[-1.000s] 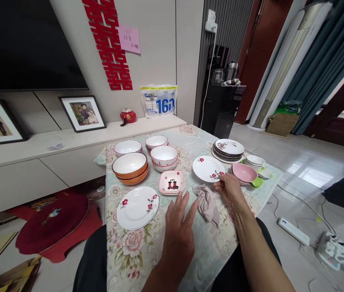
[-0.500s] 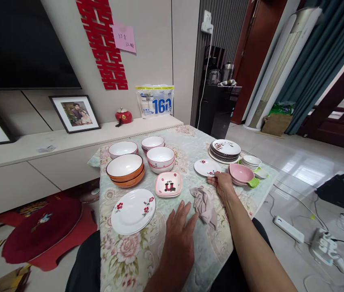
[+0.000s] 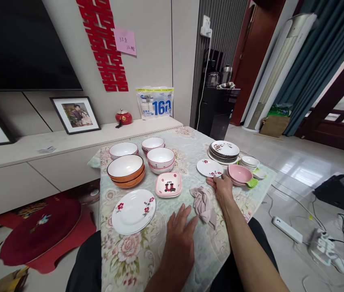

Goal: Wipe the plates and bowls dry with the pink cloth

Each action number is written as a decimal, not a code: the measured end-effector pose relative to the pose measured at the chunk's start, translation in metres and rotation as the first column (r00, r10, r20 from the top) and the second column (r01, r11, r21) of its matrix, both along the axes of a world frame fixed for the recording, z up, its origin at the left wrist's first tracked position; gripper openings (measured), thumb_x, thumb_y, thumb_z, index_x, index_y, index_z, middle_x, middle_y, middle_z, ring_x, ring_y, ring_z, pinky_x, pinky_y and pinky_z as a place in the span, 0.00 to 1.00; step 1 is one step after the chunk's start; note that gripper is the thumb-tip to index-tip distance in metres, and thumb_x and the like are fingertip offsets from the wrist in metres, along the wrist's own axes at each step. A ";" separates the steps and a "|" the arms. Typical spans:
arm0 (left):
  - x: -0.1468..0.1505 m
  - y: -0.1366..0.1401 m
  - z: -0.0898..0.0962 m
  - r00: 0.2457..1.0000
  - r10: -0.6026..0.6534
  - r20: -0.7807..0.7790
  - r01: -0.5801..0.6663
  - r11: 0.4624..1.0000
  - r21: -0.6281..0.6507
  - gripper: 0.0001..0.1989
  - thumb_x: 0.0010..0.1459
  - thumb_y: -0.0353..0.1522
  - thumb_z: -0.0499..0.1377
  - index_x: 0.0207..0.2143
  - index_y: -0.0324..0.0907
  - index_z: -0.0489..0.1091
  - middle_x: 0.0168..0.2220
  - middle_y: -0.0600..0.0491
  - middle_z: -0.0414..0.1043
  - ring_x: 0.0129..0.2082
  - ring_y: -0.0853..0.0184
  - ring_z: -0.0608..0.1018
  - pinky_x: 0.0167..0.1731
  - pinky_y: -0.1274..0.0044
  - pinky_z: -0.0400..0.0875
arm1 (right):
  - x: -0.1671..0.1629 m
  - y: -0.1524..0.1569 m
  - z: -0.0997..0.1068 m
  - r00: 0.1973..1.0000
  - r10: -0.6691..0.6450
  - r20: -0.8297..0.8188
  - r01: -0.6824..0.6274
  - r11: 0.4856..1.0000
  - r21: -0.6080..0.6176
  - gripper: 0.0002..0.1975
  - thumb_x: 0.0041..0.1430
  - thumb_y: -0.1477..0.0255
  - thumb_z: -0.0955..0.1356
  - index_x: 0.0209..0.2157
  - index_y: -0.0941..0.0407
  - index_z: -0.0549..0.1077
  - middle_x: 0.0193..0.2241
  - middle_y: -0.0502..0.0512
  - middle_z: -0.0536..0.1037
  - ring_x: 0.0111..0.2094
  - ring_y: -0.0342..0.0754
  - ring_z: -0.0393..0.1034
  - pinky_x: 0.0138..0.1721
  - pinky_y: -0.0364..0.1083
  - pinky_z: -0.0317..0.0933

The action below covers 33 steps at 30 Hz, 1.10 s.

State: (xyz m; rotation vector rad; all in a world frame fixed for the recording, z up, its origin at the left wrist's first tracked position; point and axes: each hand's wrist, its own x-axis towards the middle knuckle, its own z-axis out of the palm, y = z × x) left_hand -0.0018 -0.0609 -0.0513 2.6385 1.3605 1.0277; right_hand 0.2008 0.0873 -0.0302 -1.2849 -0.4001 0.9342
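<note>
A small white plate with red flowers lies on the flowered tablecloth. My right hand is at its near rim, fingers apart; whether the fingertips still touch it is hard to see. Close to that wrist lies a crumpled pinkish-grey cloth. My left hand rests low over the table, open, with nothing in it. Left of it are larger flowered white plates, stacked. Beyond its fingertips sits a stack of square pink cat dishes.
Stacked orange bowls and white bowls stand at the back left. Toward the right edge are a stack of dark-rimmed plates, pink leaf-handled bowls and small white bowls. A low cabinet runs behind the table.
The small plate has shifted slightly right, and my right hand's fingers have eased back toward its near rim. My left hand stays nearly still. The view has turned a little.
</note>
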 end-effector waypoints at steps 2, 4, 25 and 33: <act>0.002 -0.001 0.001 1.000 0.011 0.007 -0.011 1.000 0.009 0.31 0.47 0.16 0.49 0.52 0.40 0.71 0.59 0.41 0.70 0.62 0.50 0.69 0.52 0.52 0.70 | 0.000 -0.005 -0.002 1.000 0.000 0.019 -0.001 1.000 0.017 0.29 0.48 0.82 0.68 0.54 0.62 0.61 0.24 0.45 0.74 0.23 0.45 0.77 0.26 0.41 0.75; 0.003 -0.001 0.002 1.000 0.015 0.015 -0.015 1.000 0.015 0.30 0.47 0.16 0.49 0.51 0.40 0.71 0.58 0.41 0.71 0.61 0.50 0.70 0.52 0.53 0.70 | 0.000 -0.010 -0.003 0.999 0.006 0.049 -0.007 1.000 0.030 0.36 0.47 0.80 0.68 0.59 0.63 0.58 0.24 0.45 0.74 0.24 0.46 0.77 0.27 0.41 0.75; -0.103 -0.001 0.038 0.806 0.553 0.209 -0.553 0.831 -0.066 0.20 0.63 0.30 0.52 0.57 0.37 0.67 0.56 0.40 0.70 0.58 0.55 0.71 0.56 0.61 0.67 | 0.002 -0.033 -0.006 0.736 0.193 0.649 -0.175 0.980 -0.093 0.31 0.45 0.63 0.67 0.49 0.66 0.75 0.18 0.51 0.75 0.24 0.50 0.70 0.32 0.48 0.63; -0.156 0.032 0.056 0.627 0.769 -0.124 -0.666 0.447 -0.598 0.38 0.56 0.46 0.60 0.63 0.35 0.58 0.54 0.37 0.68 0.53 0.51 0.74 0.47 0.67 0.69 | 0.010 -0.028 -0.020 0.676 0.221 0.703 -0.200 0.973 -0.114 0.27 0.48 0.60 0.67 0.47 0.62 0.77 0.22 0.54 0.78 0.25 0.50 0.71 0.33 0.49 0.63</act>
